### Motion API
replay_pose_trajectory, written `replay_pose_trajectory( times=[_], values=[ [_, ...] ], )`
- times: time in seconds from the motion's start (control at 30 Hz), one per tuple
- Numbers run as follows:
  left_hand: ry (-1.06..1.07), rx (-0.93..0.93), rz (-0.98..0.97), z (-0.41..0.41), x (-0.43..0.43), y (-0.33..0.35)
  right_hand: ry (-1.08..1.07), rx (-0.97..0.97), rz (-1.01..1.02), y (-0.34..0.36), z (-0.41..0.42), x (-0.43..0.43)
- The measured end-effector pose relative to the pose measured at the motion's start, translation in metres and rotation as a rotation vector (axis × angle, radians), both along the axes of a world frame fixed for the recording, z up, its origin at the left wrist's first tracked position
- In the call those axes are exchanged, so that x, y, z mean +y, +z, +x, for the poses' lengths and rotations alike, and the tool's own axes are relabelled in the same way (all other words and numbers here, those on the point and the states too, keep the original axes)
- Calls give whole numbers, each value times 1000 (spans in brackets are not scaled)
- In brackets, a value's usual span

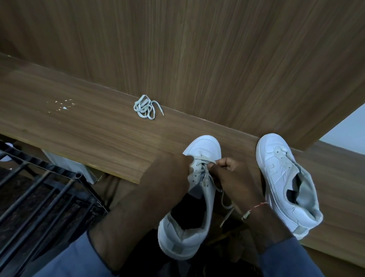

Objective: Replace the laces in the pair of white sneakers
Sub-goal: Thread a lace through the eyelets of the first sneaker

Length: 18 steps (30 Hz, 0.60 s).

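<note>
The person's left hand [172, 171] is gripping the near sneaker [204, 148] along its left side, while the right hand [228, 171] is pinching its lace [227, 217] at the upper eyelets, fingers curled tight. That shoe's toe is sitting on the wooden ledge [74, 118], its heel hanging off toward the person and its dark mouth gaping. The second sneaker [279, 183] is lying just right of it, tongue slumping inside. A loose lace [145, 107] is lying bunched farther back. A black metal rack [31, 185] is standing lower left.
</note>
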<state>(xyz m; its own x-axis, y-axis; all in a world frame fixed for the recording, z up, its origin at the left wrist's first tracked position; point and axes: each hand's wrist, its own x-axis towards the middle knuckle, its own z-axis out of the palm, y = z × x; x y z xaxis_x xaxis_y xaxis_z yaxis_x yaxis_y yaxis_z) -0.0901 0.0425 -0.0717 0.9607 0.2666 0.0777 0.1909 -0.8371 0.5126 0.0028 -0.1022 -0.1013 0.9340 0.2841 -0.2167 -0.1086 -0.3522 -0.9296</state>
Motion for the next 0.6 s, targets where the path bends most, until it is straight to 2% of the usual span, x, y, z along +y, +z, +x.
replay_pose_trajectory(
  times=[0.07, 0.13, 0.17, 0.2, 0.23, 0.3, 0.33, 0.37, 0.43, 0.47, 0.53, 0.57, 0.6],
  values=[
    [3, 45, 112, 0, 1, -2, -4, 6, 9, 1, -1, 0],
    [-43, 7, 56, -2, 4, 4, -5, 8, 10, 2, -1, 0],
    [-96, -17, -39, -4, 6, 9, -7, 5, 7, 2, -2, 0],
    [-156, -65, -204, -6, 6, 17, -7, -3, -3, 2, -1, 1],
    [-205, -164, -466, -10, 4, 29, -3, -18, -23, 2, 0, 1],
    [-234, -413, -1149, -16, 3, 48, 3, -44, -64, 2, 2, 2],
    [-270, -495, -1425, -16, 6, 55, 0, -45, -68, 2, 3, 2],
    [-299, -558, -1604, -16, 10, 62, -3, -39, -58, 1, 3, 2],
    [-201, -555, -1726, -15, 12, 63, -2, -37, -39, 0, 2, 2],
    [-85, -484, -1593, -14, 13, 58, 3, -42, -37, -1, 2, 2],
    [114, -315, -925, -11, 15, 37, -5, -36, -32, -2, 1, 1],
    [142, -239, -615, -10, 18, 24, -12, -32, -22, -2, 1, 1],
    [118, -159, -428, -9, 20, 15, -15, -32, -13, -3, 1, 1]
  ],
)
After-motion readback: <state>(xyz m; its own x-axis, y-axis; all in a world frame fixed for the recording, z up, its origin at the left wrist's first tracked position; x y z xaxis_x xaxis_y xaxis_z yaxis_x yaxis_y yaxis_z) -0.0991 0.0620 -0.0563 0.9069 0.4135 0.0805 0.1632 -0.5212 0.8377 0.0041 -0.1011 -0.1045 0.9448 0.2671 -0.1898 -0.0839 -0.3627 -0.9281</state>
